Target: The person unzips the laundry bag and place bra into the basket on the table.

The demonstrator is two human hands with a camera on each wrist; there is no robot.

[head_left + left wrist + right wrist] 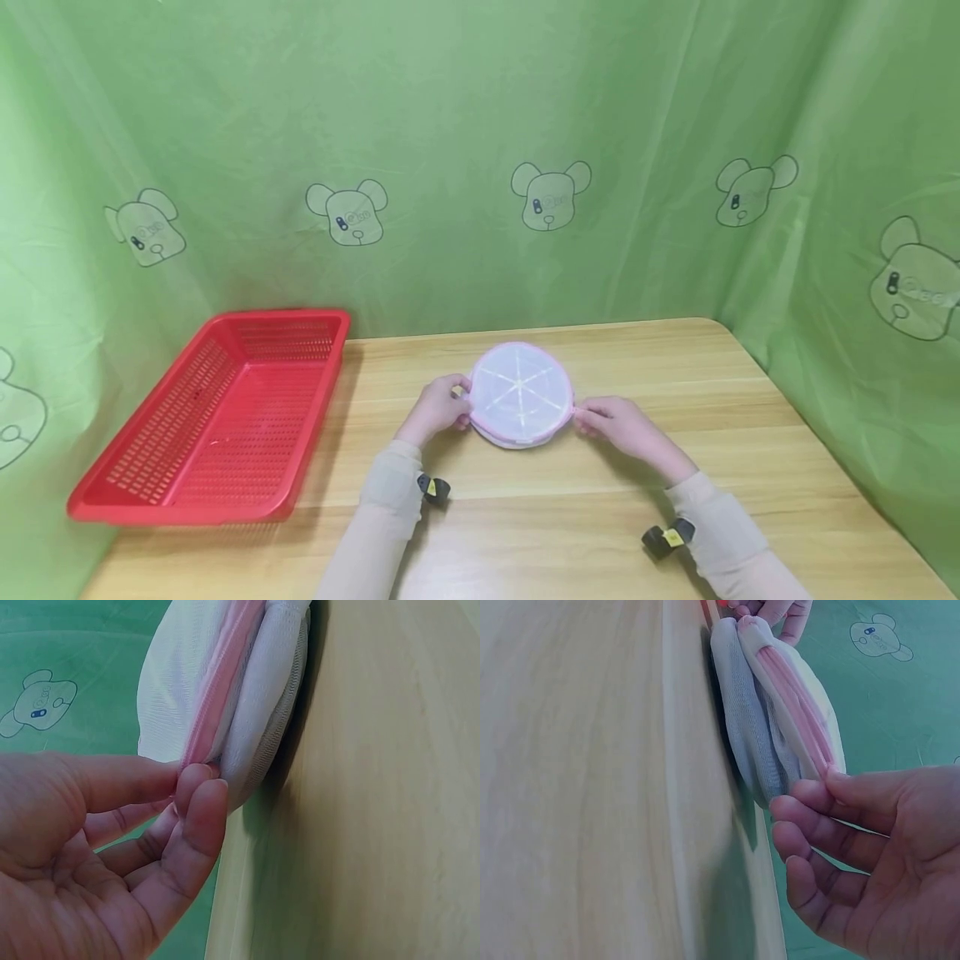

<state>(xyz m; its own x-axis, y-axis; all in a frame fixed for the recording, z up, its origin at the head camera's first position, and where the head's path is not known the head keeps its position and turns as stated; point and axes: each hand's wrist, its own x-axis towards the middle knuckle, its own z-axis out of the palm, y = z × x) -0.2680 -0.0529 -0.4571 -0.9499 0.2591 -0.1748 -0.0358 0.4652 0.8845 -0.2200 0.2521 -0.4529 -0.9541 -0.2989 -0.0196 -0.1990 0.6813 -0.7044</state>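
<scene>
A round, white mesh laundry bag (521, 393) with pink trim and pale lines crossing its top lies on the table, between both hands. Along its side runs a pink zipper (217, 694), which looks closed in the left wrist view. My left hand (441, 407) pinches the bag's left edge at one end of the zipper, thumb against fingertips. On the opposite edge, my right hand (855, 840) pinches the pink zipper end between thumb and index finger, its other fingers loosely bent. Whether a zipper pull sits under either thumb is hidden.
A red plastic basket (300, 454) with slotted walls stands on the left of the wooden table (570, 517). Green curtains (450, 108) printed with bear heads surround the table's back and sides. Each forearm wears a small black camera near the wrist.
</scene>
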